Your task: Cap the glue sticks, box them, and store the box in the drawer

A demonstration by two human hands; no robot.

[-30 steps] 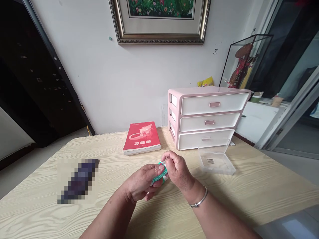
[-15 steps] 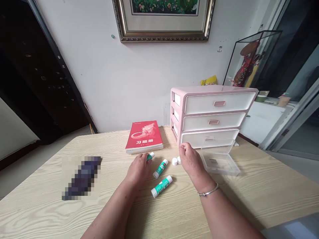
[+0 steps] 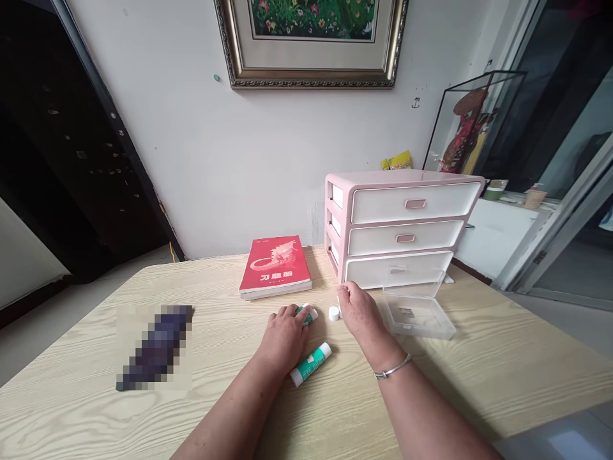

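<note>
My left hand (image 3: 282, 335) is closed over a green-and-white glue stick (image 3: 311, 315) with a white end, in front of the red book. The fingers cover most of it, and a second stick seems to lie under or against them. Nearer to me, another glue stick (image 3: 311, 364) lies on the table beside my left wrist. My right hand (image 3: 361, 313), with a silver bangle at the wrist, is curled shut in front of the pink drawers. Whatever its fingertips hold is hidden. Just left of it stands a small white cap (image 3: 334, 313), with another white piece partly behind the fingers.
A red book (image 3: 275, 265) lies near the wall. To the right stands a pink drawer unit (image 3: 405, 204) with white fronts. An opened clear plastic box (image 3: 421, 318) sits before it. At left lies a dark, pixelated object (image 3: 158, 348) on the wooden table (image 3: 96, 409).
My left hand has moved right with its glue stick, to where the middle stick lay, now mostly covered. My right hand stays almost in place beside the caps. The view has tilted up slightly.
</note>
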